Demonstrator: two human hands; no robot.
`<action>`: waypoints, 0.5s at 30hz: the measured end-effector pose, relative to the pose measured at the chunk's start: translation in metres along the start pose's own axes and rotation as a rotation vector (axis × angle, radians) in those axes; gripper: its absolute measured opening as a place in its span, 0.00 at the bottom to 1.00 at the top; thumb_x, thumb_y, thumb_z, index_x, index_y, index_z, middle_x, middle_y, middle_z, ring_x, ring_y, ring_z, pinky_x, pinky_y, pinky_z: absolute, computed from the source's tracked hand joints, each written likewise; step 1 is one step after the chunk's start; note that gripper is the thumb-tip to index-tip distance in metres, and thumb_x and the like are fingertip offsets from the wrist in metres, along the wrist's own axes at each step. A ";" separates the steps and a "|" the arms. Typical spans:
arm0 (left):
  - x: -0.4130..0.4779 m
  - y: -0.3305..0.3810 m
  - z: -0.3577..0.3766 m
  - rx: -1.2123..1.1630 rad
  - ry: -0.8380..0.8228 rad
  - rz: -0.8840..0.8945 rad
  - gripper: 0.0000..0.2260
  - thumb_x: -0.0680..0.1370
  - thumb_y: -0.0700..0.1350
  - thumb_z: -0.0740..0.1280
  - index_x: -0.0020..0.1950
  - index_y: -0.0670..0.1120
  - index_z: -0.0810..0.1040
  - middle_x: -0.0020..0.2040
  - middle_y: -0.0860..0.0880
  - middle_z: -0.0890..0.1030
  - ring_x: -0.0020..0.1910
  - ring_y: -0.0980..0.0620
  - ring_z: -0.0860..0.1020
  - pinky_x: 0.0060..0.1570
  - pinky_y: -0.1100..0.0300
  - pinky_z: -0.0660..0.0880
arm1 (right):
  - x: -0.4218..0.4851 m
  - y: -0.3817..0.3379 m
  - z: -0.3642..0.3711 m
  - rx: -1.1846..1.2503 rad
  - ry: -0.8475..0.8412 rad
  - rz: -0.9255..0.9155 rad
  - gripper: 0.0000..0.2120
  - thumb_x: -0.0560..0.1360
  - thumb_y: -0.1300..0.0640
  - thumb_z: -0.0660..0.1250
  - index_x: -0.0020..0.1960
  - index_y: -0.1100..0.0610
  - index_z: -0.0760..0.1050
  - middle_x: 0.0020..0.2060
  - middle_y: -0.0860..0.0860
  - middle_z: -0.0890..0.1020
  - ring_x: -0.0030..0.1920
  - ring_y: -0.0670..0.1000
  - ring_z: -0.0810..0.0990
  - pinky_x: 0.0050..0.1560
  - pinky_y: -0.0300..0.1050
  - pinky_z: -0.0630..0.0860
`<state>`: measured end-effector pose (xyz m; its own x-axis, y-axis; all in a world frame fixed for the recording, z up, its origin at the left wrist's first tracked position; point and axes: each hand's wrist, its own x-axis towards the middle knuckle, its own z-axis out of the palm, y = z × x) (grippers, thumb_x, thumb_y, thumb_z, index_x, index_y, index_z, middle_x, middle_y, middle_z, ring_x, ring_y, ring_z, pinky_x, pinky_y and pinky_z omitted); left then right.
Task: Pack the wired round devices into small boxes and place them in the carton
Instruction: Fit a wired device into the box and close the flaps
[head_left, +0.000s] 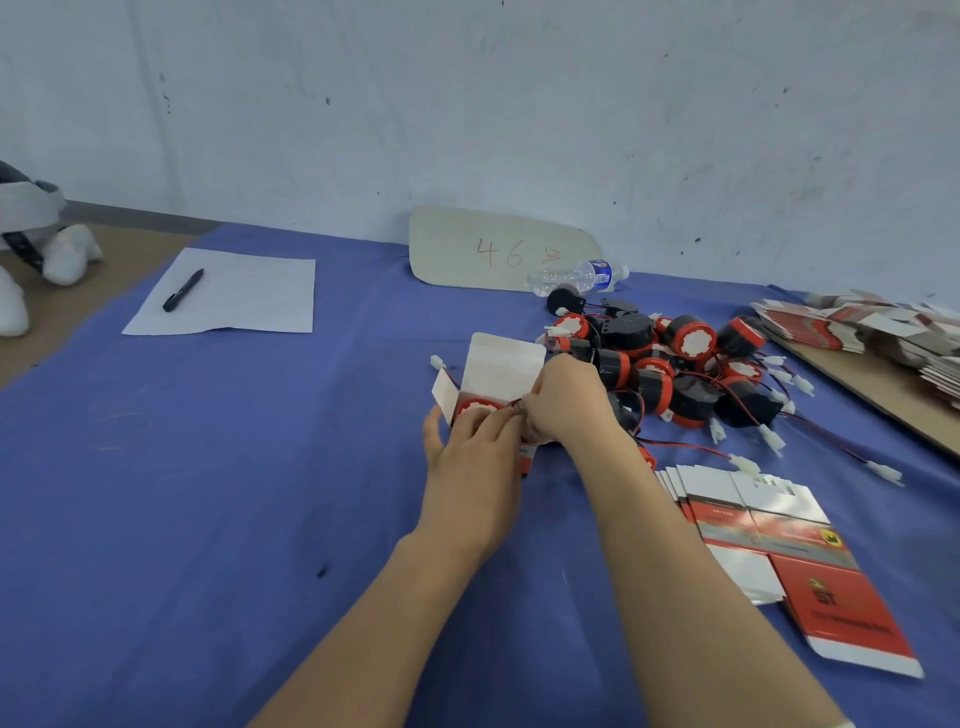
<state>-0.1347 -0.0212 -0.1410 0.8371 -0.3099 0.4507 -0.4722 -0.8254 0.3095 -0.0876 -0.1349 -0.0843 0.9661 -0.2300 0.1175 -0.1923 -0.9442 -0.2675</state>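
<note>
**A:** Bench (260, 467), blue-covered. What is the largest hazard on it?

**B:** The pile of round devices (675, 358), just beside the right hand (563, 400). Its leads lie tangled, so one snagged lead could drag its neighbours along. The carton is not in view.

**A:** And the small box (501, 364)?

**B:** The left hand (467, 447) curls round its body, and the top flap stands open. One device (475, 408) sits in the mouth, red face showing. If the grip slackens, the box could tip and spill it.

**A:** Smallest item?

**B:** The wire (453, 379), which the right hand's fingertips appear to pinch at the mouth. Its white connector (438, 362) lies outside the box. Closing the flap now would likely trap it.
</note>
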 end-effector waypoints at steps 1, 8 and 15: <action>0.000 0.000 -0.001 -0.011 0.002 0.001 0.20 0.79 0.42 0.58 0.70 0.54 0.67 0.69 0.58 0.69 0.70 0.55 0.62 0.65 0.52 0.32 | -0.001 0.000 0.000 0.004 0.008 -0.004 0.09 0.76 0.64 0.62 0.37 0.60 0.67 0.29 0.52 0.68 0.28 0.48 0.65 0.25 0.38 0.59; -0.001 0.006 0.001 0.018 0.006 0.026 0.16 0.81 0.46 0.55 0.68 0.53 0.71 0.70 0.57 0.69 0.69 0.52 0.63 0.66 0.53 0.36 | -0.006 -0.003 0.002 -0.004 0.046 -0.032 0.06 0.78 0.62 0.62 0.53 0.62 0.74 0.48 0.58 0.79 0.40 0.53 0.70 0.39 0.42 0.68; 0.000 -0.001 0.002 -0.070 0.028 0.081 0.14 0.81 0.47 0.55 0.61 0.52 0.77 0.68 0.56 0.71 0.68 0.54 0.62 0.64 0.59 0.50 | -0.009 -0.008 0.004 -0.069 0.046 -0.027 0.08 0.78 0.65 0.59 0.56 0.63 0.72 0.53 0.60 0.79 0.46 0.56 0.74 0.41 0.43 0.68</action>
<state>-0.1339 -0.0218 -0.1430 0.7881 -0.3598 0.4995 -0.5566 -0.7630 0.3287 -0.0945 -0.1246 -0.0872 0.9624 -0.2136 0.1676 -0.1796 -0.9637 -0.1974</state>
